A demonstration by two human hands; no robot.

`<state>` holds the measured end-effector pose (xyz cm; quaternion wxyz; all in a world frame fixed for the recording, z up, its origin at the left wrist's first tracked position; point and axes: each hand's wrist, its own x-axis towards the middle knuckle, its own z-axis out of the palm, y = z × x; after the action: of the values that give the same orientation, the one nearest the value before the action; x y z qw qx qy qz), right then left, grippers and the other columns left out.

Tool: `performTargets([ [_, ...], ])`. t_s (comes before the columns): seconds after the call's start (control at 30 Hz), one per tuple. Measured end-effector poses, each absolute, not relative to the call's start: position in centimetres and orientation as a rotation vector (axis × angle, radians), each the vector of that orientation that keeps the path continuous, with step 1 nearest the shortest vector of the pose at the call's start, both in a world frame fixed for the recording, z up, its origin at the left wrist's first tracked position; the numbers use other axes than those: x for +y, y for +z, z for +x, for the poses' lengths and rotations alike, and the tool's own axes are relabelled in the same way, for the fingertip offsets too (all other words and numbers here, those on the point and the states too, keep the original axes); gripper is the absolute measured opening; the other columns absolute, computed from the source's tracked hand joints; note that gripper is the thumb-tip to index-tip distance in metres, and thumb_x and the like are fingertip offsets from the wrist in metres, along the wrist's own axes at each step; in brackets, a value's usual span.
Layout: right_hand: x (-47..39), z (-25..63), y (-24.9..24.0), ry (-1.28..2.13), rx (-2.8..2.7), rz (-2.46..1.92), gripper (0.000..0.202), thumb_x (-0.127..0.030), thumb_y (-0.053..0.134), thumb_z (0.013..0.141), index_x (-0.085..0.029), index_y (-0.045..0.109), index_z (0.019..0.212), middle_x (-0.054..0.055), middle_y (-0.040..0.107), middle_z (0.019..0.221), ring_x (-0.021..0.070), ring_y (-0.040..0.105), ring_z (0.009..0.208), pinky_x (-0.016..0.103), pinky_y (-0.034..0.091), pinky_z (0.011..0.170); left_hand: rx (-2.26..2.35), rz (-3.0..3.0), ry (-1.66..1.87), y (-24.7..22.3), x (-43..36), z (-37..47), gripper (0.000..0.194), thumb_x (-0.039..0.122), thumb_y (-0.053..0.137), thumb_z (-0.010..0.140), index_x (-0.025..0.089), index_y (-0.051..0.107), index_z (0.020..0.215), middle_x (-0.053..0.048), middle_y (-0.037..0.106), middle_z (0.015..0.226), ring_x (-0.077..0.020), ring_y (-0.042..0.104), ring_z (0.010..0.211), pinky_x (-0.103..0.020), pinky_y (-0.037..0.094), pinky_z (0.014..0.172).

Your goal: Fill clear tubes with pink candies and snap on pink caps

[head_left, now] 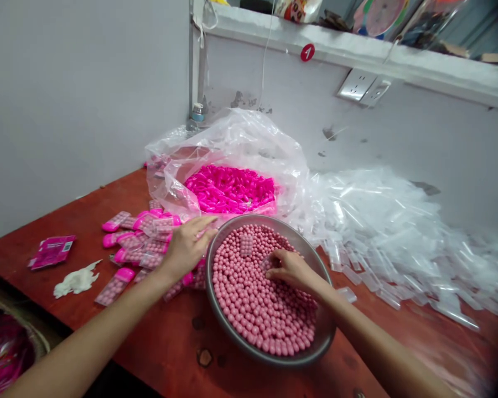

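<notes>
A round metal bowl (269, 360) full of pink ball-shaped beads or candies (253, 301) stands in front of me. Inside it, my right hand (289, 269) has its fingers closed on a small clear plastic container (266, 263), partly hidden by the fingers. Another clear container (246, 245), filled with pink balls, lies on the heap. My left hand (191, 246) is at the bowl's left rim, fingers stretched towards the back and apparently holding nothing. Under and beside it lie several filled containers with bright pink caps (115, 286).
Behind the bowl, a clear plastic bag (249, 130) holds many pink caps (232, 188). Many clear tubes (369, 221) are piled at right. A pink packet (52, 251) and white crumpled scrap (77, 279) lie on the red table (170, 342); an open sack (22, 326) is at lower left.
</notes>
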<state>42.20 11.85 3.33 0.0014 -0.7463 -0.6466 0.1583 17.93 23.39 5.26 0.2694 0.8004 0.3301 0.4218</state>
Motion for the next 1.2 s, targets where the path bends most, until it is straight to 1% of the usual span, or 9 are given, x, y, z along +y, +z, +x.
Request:
performTargets([
  [0.1, 12.6, 41.1, 2.9, 0.497, -2.121, -2.283, 0.01, -0.02, 0.054, 0.073, -0.014, 0.061, 0.077, 0.008, 0.063, 0.079, 0.0175, 0.055, 0.069, 0.024, 0.033, 0.058, 0.697, 2.17, 1.067, 5.7, 21.9, 19.9, 0.026, 0.018, 0.052, 0.08, 0.017, 0.063, 0.104, -0.006, 0.066, 0.103, -0.0172, 0.06, 0.095, -0.031, 0.046, 0.087],
  [0.2, 13.4, 39.4, 2.3, 0.542, -2.242, -2.14, 0.016, -0.008, 0.045, 0.074, -0.012, 0.06, 0.073, 0.011, 0.061, 0.083, 0.018, 0.055, 0.071, 0.026, 0.034, 0.063, 0.627, 2.162, 1.061, 5.5, 21.5, 20.6, 0.025, 0.015, 0.051, 0.08, 0.017, 0.064, 0.102, -0.006, 0.067, 0.101, -0.0165, 0.06, 0.094, -0.03, 0.046, 0.086],
  [0.33, 14.2, 38.0, 2.2, 0.694, -2.317, -1.885, 0.014, -0.005, 0.049, 0.069, -0.014, 0.058, 0.073, 0.006, 0.06, 0.083, 0.0157, 0.054, 0.073, 0.024, 0.037, 0.066, 0.717, 2.118, 1.079, 5.5, 21.6, 20.2, 0.024, 0.017, 0.051, 0.08, 0.016, 0.064, 0.101, -0.006, 0.067, 0.101, -0.0166, 0.061, 0.093, -0.03, 0.046, 0.086],
  [0.43, 14.2, 38.2, 2.9, 0.824, -2.195, -1.757, 0.009, -0.011, 0.049, 0.076, -0.015, 0.055, 0.08, 0.002, 0.059, 0.082, 0.0142, 0.055, 0.076, 0.023, 0.041, 0.067, 0.785, 2.053, 1.036, 5.8, 21.6, 19.8, 0.025, 0.019, 0.05, 0.081, 0.014, 0.063, 0.102, -0.007, 0.066, 0.103, -0.0171, 0.06, 0.095, -0.03, 0.045, 0.087],
  [0.5, 13.9, 38.6, 3.6, 1.078, -1.868, -1.637, 0.01, -0.022, 0.05, 0.08, -0.016, 0.053, 0.087, 0.001, 0.058, 0.082, 0.0138, 0.056, 0.073, 0.024, 0.044, 0.065, 0.784, 2.014, 0.961, 5.9, 21.4, 19.8, 0.028, 0.019, 0.05, 0.08, 0.015, 0.061, 0.106, -0.007, 0.064, 0.106, -0.0178, 0.059, 0.098, -0.031, 0.044, 0.089],
  [0.63, 13.0, 38.9, 5.5, 1.396, -1.205, -1.376, 0.023, -0.027, 0.064, 0.072, -0.016, 0.053, 0.089, 0.0, 0.056, 0.079, 0.0125, 0.057, 0.069, 0.028, 0.048, 0.065, 0.692, 1.868, 0.729, 5.9, 20.7, 20.9, 0.039, 0.021, 0.059, 0.072, 0.018, 0.058, 0.112, -0.007, 0.063, 0.109, -0.0204, 0.06, 0.094, -0.032, 0.047, 0.083],
  [0.77, 12.4, 38.6, 7.1, 1.323, -1.142, -1.319, 0.027, -0.022, 0.067, 0.069, -0.017, 0.053, 0.091, 0.0, 0.057, 0.08, 0.0122, 0.057, 0.074, 0.028, 0.049, 0.069, 0.508, 1.535, 0.579, 5.8, 20.3, 22.2, 0.022, 0.02, 0.058, 0.073, 0.014, 0.065, 0.092, -0.006, 0.067, 0.091, -0.019, 0.061, 0.084, -0.029, 0.049, 0.074],
  [0.97, 12.0, 39.7, 8.1, 1.12, -1.435, -1.366, 0.036, -0.025, 0.057, 0.078, -0.023, 0.046, 0.112, 0.0, 0.058, 0.081, 0.0127, 0.057, 0.073, 0.028, 0.048, 0.067, 0.454, 1.136, 0.479, 5.2, 20.3, 22.9, 0.03, 0.022, 0.064, 0.068, 0.01, 0.064, 0.095, -0.005, 0.064, 0.082, -0.0126, 0.058, 0.069, -0.025, 0.046, 0.064],
  [1.2, 11.9, 39.9, 9.0, 0.763, -1.903, -1.524, 0.02, -0.025, 0.056, 0.08, -0.02, 0.056, 0.1, 0.002, 0.062, 0.084, 0.0129, 0.056, 0.073, 0.024, 0.044, 0.066, 0.38, 1.346, 0.48, 5.2, 20.4, 22.7, 0.025, 0.018, 0.059, 0.072, 0.011, 0.066, 0.094, -0.005, 0.064, 0.083, -0.0139, 0.056, 0.073, -0.024, 0.042, 0.067],
])
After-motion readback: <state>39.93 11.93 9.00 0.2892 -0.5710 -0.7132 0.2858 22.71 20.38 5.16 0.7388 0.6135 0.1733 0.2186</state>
